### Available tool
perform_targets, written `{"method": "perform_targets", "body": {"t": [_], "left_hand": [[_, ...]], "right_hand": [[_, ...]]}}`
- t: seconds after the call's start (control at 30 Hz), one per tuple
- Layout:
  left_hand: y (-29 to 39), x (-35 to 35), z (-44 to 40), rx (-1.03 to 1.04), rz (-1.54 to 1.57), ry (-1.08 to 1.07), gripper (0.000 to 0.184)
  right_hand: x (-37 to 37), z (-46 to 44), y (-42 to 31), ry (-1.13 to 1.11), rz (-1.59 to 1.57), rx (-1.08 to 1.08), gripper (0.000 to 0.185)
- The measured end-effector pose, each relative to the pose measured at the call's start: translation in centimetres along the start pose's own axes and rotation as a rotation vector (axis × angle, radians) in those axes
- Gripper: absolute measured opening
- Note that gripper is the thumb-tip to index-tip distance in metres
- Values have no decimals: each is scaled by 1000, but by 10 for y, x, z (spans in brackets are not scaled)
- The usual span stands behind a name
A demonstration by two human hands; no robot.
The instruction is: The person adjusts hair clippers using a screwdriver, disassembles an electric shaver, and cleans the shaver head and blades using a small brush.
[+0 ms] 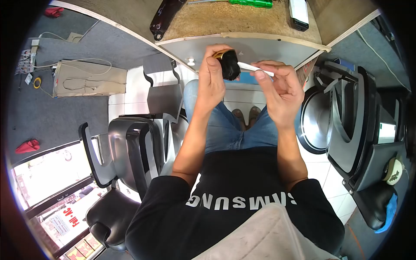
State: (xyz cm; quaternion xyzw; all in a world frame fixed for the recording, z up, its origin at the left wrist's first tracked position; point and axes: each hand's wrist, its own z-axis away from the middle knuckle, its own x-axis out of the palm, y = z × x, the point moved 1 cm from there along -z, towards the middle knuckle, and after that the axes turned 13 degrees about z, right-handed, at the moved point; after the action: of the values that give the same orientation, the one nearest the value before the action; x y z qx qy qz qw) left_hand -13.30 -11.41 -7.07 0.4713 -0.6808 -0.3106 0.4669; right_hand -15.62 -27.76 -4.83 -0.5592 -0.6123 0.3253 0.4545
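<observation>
The right-hand grip (284,82) pinches a slim white stick-shaped tool (248,66) between thumb and fingers; its long axis runs crosswise, sloping so that the end toward the left-hand grip (211,80) sits farther from the body. That left-hand grip is wrapped around a black rounded object with a gold-coloured edge (229,67), its details too dark to make out. The object lies to the left of the right-hand grip, right at the tool's tip; the 2 meet in this view, though I cannot tell whether they touch. Both are held up before the front edge of a brown wooden bench (260,19). On it lie 1 long black device with a small loop (167,17), 1 green-handled screwdriver (251,3) and 1 white-and-black boxy device (299,15).
</observation>
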Motion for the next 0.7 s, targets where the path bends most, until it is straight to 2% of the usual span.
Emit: {"method": "perform_targets", "body": {"t": [0.1,0.2,0.3,0.4,0.5,0.6,0.7], "left_hand": [[3,2,2,-59,-17,28,66],[1,-2,-3,-3,-85,-40,63],[0,-6,-5,-10,-124,-78,61],[-1,-4,-4,19,-170,-106,60],[-7,-7,-6,40,-170,-111,61],[-7,-9,-5,-54,-104,-72,63],[-8,-8,-8,-53,-64,-134,59]], "right_hand": [[1,0,5,-1,434,-144,15],[5,2,4,-49,634,-257,15],[6,4,1,-26,571,-224,15],[8,-2,1,-3,658,-264,12],[12,-2,9,-27,541,-113,11],[8,-7,20,76,460,-54,11],[15,-2,27,58,442,-12,12]]}}
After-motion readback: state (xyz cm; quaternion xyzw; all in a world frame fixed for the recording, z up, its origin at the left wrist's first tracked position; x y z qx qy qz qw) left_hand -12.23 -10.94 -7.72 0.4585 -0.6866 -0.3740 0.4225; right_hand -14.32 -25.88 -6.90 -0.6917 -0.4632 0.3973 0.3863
